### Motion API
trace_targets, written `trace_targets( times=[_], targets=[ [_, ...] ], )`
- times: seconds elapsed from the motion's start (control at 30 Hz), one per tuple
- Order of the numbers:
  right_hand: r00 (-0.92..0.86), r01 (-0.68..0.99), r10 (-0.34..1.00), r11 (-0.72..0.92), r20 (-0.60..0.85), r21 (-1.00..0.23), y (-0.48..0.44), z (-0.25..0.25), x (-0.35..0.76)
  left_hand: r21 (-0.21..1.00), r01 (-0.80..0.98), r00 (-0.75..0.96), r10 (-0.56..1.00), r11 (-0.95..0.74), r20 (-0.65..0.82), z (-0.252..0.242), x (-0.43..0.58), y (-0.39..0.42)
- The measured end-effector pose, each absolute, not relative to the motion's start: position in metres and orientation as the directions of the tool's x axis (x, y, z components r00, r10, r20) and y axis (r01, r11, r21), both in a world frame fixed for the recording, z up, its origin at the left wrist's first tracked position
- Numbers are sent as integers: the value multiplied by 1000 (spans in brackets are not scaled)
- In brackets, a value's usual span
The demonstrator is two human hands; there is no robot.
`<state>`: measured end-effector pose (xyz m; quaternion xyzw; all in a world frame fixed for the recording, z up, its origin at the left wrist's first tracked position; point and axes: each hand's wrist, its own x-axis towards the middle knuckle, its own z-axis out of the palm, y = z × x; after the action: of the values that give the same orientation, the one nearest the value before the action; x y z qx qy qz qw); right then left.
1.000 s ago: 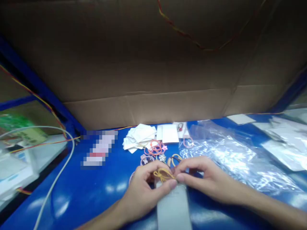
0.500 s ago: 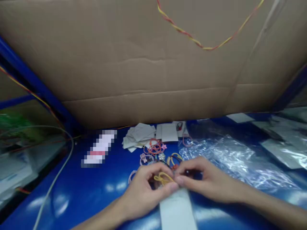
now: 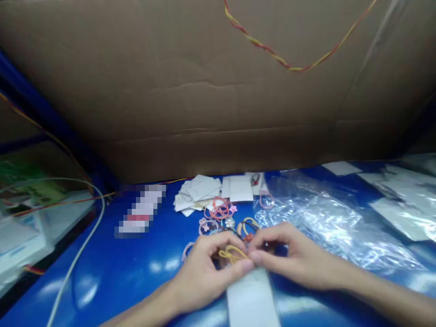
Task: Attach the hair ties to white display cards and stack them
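Observation:
A yellow hair tie (image 3: 233, 254), looped and thin, is pinched in my left hand (image 3: 211, 268) between thumb and forefinger. My right hand (image 3: 289, 254) meets those fingertips from the right, its thumb and forefinger pressed together; what they grip is hidden. Below the fingertips a white strip, card or packet (image 3: 252, 297), runs toward the front edge of the view. Just beyond the hands lie several hair ties: pink-red ones (image 3: 221, 210) with a star, a lilac one (image 3: 204, 226), and yellow and dark ones (image 3: 251, 222) partly behind my fingers.
White cards (image 3: 200, 188) lie at the back of the blue table (image 3: 143, 272), beside a further white card (image 3: 241, 188). Clear plastic bags (image 3: 334, 227) spread over the right side. A cardboard sheet (image 3: 204, 100) stands behind, with a twisted red-yellow wire (image 3: 296, 69). A pale cable (image 3: 76, 256) curves at left.
Both hands stay almost where they were, fingertips together around the yellow hair tie. The cardboard and blue frame look darker now.

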<state>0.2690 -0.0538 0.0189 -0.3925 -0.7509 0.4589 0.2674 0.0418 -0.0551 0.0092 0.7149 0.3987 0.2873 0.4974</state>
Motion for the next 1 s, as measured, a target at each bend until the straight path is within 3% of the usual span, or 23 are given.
trace_targets(
  times=[0.23, 0.8, 1.0],
  targets=[
    [-562, 338, 827, 267, 34, -903, -54, 18, 269, 936, 294, 524, 851, -195, 13, 9, 41, -55],
    [-690, 370, 724, 354, 1, -859, -51, 24, 274, 857, 475, 600, 786, -199, -149, 21, 46, -55],
    [-635, 361, 771, 347, 44, -865, -54, 19, 272, 872, 452, 582, 802, -185, -131, 18, 44, -56]
  ],
)
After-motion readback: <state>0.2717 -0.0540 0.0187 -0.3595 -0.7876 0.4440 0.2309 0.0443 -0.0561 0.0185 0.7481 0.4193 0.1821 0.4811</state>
